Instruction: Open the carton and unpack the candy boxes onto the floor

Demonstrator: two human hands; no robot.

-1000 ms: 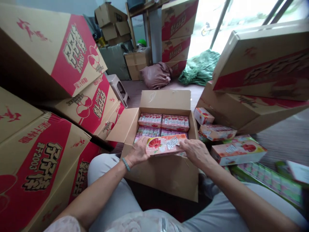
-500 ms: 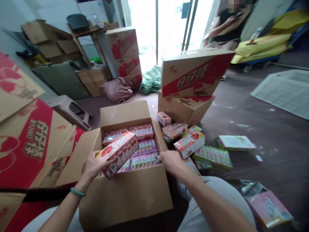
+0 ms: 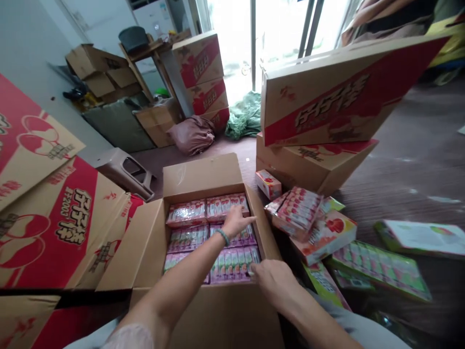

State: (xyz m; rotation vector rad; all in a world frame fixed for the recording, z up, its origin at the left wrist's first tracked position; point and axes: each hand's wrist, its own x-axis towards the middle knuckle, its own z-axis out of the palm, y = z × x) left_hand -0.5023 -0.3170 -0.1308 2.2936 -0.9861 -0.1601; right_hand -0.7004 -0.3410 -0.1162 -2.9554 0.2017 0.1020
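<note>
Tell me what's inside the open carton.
Inside the open carton, red packs line the far side, with purple packs nearer. The left hand and forearm cover parts of them; anything beneath this layer is hidden.

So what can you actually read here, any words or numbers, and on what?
"仔仔棒": left carton.
"2003", last digit uncertain: same carton.
"仔仔棒": tilted right carton.
Too blurred or small: smaller red carton print, the back cartons, the packs inside the open carton, the loose boxes.
</note>
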